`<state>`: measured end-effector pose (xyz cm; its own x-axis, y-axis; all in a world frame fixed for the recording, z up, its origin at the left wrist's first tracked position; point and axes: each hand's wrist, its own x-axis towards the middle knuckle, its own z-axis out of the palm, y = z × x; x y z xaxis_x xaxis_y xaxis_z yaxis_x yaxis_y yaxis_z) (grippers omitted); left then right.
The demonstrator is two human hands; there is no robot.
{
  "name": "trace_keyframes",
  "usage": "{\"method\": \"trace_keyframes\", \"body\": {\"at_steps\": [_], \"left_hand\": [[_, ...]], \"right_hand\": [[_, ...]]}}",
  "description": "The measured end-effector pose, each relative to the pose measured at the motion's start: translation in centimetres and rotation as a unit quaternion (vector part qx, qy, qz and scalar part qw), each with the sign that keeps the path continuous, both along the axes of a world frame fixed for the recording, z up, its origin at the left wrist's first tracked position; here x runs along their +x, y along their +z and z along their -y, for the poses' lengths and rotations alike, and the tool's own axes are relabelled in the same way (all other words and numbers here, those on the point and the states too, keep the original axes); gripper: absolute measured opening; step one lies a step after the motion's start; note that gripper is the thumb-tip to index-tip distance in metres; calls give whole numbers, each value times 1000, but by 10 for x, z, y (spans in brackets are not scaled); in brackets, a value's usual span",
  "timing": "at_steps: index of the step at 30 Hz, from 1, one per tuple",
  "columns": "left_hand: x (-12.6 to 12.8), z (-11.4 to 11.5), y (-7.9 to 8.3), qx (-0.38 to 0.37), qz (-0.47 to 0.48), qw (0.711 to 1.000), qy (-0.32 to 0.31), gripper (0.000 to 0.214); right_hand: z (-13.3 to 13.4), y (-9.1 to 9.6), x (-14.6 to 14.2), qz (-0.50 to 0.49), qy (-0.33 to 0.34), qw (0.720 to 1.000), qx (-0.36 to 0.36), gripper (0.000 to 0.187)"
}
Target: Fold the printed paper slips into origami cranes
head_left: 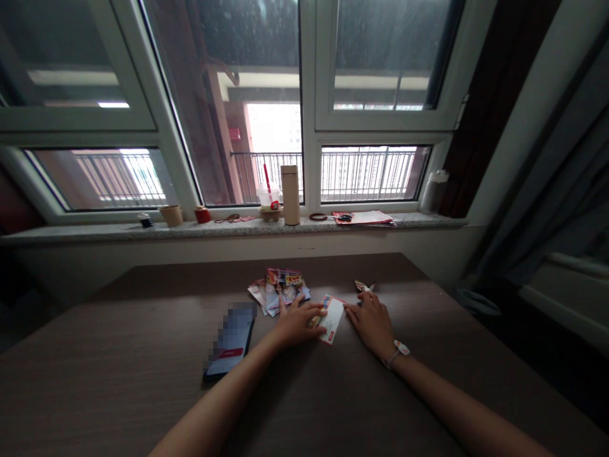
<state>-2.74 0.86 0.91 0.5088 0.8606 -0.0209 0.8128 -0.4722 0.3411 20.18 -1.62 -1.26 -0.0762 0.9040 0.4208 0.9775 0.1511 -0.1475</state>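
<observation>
A white printed leaflet (333, 315) with a coloured edge lies on the brown table between my hands. My left hand (299, 322) rests on its left side, fingers spread and stretched across the paper. At the leaflet's upper right corner, the index finger of my right hand (372, 322) touches or nearly touches the edge; its fingers are apart. Just beyond that hand sits a small folded paper piece (364, 286), partly hidden by the fingers. Behind my left hand is a loose pile of colourful leaflets (280, 289).
A phone (231, 343) with a lit screen lies left of my left forearm. On the windowsill (228, 230) stand a tan flask (290, 195), a paper cup (171, 216), a red spool (202, 214), a plastic cup with a straw (269, 198), scissors (340, 218) on papers, and a bottle (434, 190).
</observation>
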Motion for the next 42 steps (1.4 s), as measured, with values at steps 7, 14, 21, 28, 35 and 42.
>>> {"method": "trace_keyframes", "body": {"at_steps": [7,14,21,28,35,42], "left_hand": [[-2,0,-3,16,1,1000,-4,47],[0,6,-3,33,1,999,-8,42],[5,5,-7,77,2,995,59,47],[15,9,-17,108,36,985,127,28],[25,14,-17,91,49,984,144,33],[28,16,-11,105,34,980,163,32]], "right_hand": [[-3,-5,0,-1,-7,1000,19,27],[-6,-8,5,-50,30,998,20,34],[-1,-2,4,-45,179,983,-7,24],[2,-1,0,-62,165,984,-9,17],[1,0,-2,-95,131,986,-46,18],[-1,-4,-4,-101,140,983,-55,29]]}}
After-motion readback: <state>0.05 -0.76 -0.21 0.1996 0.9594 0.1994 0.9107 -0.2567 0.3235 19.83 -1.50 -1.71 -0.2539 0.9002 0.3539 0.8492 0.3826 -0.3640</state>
